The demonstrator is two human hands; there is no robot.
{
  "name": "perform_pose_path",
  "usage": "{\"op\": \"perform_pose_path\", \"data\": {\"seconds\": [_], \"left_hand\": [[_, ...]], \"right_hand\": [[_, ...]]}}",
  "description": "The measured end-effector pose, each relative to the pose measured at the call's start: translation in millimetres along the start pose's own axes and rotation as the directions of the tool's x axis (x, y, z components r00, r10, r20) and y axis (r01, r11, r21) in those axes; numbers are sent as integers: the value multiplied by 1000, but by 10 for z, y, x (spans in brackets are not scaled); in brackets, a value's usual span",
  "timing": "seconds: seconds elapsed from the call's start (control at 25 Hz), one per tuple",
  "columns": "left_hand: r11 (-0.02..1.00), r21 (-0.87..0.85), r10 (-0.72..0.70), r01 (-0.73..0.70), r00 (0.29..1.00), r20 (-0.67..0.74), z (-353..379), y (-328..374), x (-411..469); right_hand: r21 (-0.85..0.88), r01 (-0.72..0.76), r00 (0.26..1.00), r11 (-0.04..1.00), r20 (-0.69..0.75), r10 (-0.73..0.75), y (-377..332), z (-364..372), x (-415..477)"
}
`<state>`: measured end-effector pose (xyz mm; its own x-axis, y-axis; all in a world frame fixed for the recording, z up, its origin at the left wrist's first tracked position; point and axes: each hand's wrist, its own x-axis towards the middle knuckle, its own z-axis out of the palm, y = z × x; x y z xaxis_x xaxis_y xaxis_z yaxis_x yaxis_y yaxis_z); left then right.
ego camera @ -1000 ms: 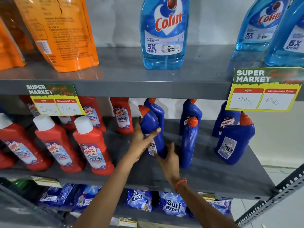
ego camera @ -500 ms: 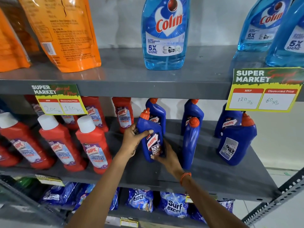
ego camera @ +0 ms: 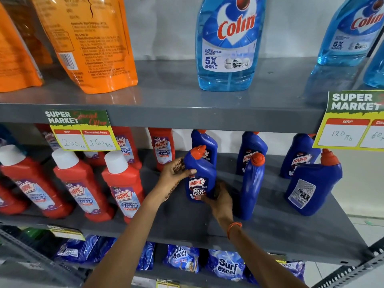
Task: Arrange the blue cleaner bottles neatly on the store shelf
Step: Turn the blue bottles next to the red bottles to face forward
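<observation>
Several blue Harpic bottles with orange caps stand on the grey middle shelf (ego camera: 291, 229). Both hands hold the front left blue bottle (ego camera: 200, 175), its label facing me. My left hand (ego camera: 173, 173) wraps its left side near the shoulder. My right hand (ego camera: 220, 199) grips its base from the lower right. Another blue bottle (ego camera: 252, 183) stands just right of it, turned sideways. A third blue bottle (ego camera: 311, 183) at the right shows its back label. More blue bottles (ego camera: 251, 148) stand in the back row.
Red Harpic bathroom cleaner bottles (ego camera: 122, 183) fill the shelf's left half. Colin glass cleaner bottles (ego camera: 227, 44) and orange pouches (ego camera: 89, 42) sit on the upper shelf. Price tags (ego camera: 81, 130) hang from its edge. Surf Excel packs (ego camera: 225, 267) lie on the shelf below.
The front left blue bottle has been turned from back label to front label facing me. Both hands stayed on it, the right one now at its base.
</observation>
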<state>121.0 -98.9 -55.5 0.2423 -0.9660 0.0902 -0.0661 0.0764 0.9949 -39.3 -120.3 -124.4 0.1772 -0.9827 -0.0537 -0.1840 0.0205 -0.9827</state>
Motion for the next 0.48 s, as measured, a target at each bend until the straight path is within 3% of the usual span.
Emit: {"op": "perform_pose_path", "data": {"seconds": [0.2,0.32,0.4,0.48], "left_hand": [[995,94,-19,14,998,54,11,1,-19],[940,337,46,-55,998,34,118,-48,-128],[840,531,120,-111,993,17,213,-61,-225],[757,643,181,-115,983,-38,296,24,-339]], "right_hand": [[-67,-16,1000,998,-18,15,-2,48,35],[-124,25,1000,992,22,-23,-22,26,16],[-206,137,988,969,-40,-148,-116,0,-74],[-229,294,932,928,-146,-331,-315,-40,-209]]}}
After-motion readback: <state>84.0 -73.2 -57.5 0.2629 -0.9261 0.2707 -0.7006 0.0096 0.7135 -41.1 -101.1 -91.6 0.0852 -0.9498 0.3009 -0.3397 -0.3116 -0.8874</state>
